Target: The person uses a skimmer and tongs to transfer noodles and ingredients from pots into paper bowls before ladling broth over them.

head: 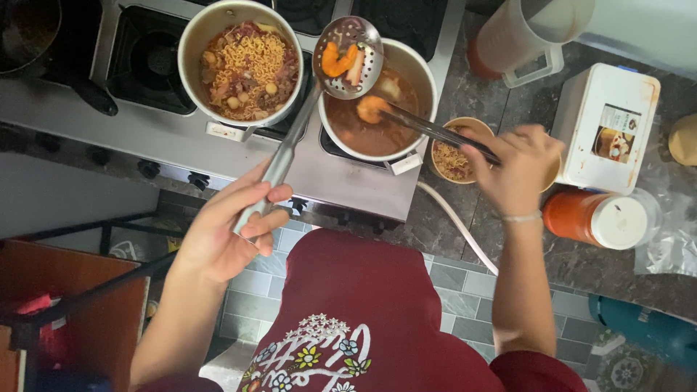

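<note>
Steel slotted ladle [348, 56] clamped in left hand [229, 232] — two orange pieces already lifted out. Right hand [519, 167] closed on chopsticks [435, 132], pinching third piece [372, 109] in broth pot [377, 134]. Noodle cup [454, 156] partly filled — toppings not yet in.

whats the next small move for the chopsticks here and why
Probably lift the orange piece out of the steel broth pot into the perforated steel ladle: the dark chopsticks in the right hand pinch it, and the left hand holds the ladle close above.

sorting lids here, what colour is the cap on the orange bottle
White, on the orange bottle; the cap shows best in the head view.
</note>
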